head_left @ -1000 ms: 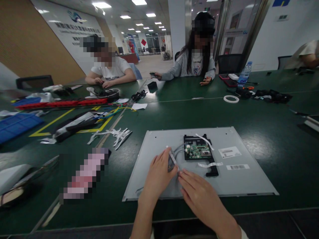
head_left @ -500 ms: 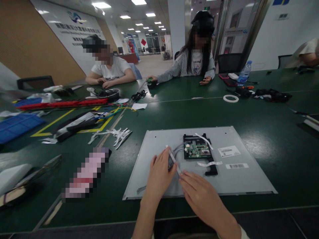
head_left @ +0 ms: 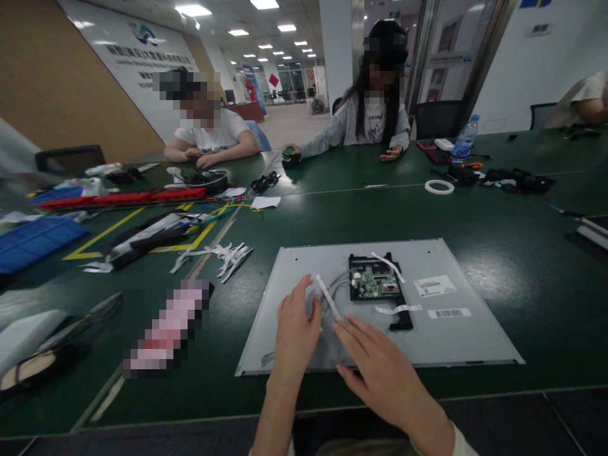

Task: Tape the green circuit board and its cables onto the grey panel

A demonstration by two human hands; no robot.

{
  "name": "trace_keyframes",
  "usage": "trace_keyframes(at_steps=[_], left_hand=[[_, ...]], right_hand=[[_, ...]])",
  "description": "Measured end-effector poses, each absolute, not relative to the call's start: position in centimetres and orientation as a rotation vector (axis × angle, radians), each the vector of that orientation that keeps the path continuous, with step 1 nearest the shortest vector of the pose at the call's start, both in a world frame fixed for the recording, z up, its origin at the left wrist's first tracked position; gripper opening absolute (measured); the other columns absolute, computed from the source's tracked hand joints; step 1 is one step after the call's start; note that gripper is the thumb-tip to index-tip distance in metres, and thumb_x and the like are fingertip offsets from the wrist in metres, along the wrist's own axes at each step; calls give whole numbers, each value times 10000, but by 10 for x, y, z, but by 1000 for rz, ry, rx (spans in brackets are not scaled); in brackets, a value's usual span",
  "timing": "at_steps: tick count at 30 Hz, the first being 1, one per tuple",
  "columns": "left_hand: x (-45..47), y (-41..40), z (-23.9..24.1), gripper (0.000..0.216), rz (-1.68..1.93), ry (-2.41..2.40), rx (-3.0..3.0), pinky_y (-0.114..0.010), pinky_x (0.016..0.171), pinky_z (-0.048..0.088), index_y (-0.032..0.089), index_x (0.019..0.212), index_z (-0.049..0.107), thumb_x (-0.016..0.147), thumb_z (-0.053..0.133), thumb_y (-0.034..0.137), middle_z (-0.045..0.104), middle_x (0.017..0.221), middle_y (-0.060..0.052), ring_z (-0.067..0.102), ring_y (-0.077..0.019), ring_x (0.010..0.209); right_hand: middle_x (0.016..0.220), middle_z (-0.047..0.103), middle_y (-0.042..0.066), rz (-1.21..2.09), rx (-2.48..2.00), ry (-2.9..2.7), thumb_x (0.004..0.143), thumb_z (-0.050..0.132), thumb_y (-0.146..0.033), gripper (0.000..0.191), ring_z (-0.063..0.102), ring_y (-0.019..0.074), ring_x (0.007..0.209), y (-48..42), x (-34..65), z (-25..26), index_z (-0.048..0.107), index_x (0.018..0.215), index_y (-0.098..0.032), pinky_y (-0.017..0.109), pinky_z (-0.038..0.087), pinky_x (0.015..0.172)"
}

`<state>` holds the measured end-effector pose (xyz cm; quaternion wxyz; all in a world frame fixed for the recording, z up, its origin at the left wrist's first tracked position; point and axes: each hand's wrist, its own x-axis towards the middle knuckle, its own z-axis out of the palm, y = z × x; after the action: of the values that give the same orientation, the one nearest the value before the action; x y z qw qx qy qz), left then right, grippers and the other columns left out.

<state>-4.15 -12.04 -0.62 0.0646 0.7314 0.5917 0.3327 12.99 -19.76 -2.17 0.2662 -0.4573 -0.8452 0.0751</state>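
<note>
Two illegible labels (head_left: pixel 434 285) are borne by the panel (head_left: pixel 456 347), lower right. The strip (head_left: pixel 327 295) is touched by the right hand (head_left: pixel 382 370), thumb wide; the left hand (head_left: pixel 297 329) is spread.

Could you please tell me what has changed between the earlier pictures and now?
The left hand has moved left, away from the white strip, which it seems to have let go of. Across the table, a co-worker's hand has come down to the black box. The right hand is still at the strip's near end; the panel and green circuit board look unchanged.
</note>
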Motion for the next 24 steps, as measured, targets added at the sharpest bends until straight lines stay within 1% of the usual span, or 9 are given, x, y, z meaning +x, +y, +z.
trace_keyframes(at_steps=[8,11,14,17,21,22,24], left_hand=[[-43,-120,-12,378,920,1752,2262,-459,968,422,186,1270,423,894,456,216,605,1203,-105,566,-254,1118],[-43,-120,-12,376,916,1752,2273,-456,960,429,190,1262,432,887,459,208,609,1192,-105,573,-254,1110],[-44,-120,-12,374,947,1740,2282,-452,965,431,193,1262,434,889,457,211,609,1188,-105,571,-249,1117],[-44,-120,-13,363,976,1739,2295,-457,968,433,189,1252,448,890,455,217,604,1189,-111,570,-251,1119],[-44,-119,-15,354,990,1750,2299,-454,967,439,188,1238,467,885,456,217,604,1182,-111,573,-252,1110],[-44,-118,-15,354,988,1759,2295,-451,968,440,185,1234,472,881,459,213,603,1182,-112,574,-252,1106],[-43,-118,-15,356,970,1778,2289,-449,969,440,175,1229,479,875,463,207,602,1185,-119,572,-257,1107]], right_hand=[[1286,574,53,207,-1228,-2237,902,447,-183,385,484,207,1224,-199,128,-24,533,1275,-146,371,448,1034],[1238,602,61,214,-1211,-2211,900,439,-154,359,514,195,1185,-201,128,-25,555,1240,-146,364,454,1025],[1223,604,77,257,-1204,-2172,892,444,-138,360,517,204,1180,-201,128,-25,560,1232,-158,387,451,1021],[1234,585,84,416,-1166,-2061,895,426,-130,354,504,206,1194,-198,130,-13,567,1215,-185,406,437,1024],[1201,583,40,822,-908,-1881,953,353,-178,301,549,128,1130,-205,139,23,601,1108,-251,296,485,951],[1191,587,28,863,-828,-1920,967,341,-208,299,554,119,1125,-214,142,32,608,1087,-267,282,496,930],[1199,588,6,769,-715,-2189,969,366,-262,284,543,123,1152,-242,145,43,608,1111,-310,294,502,923]])
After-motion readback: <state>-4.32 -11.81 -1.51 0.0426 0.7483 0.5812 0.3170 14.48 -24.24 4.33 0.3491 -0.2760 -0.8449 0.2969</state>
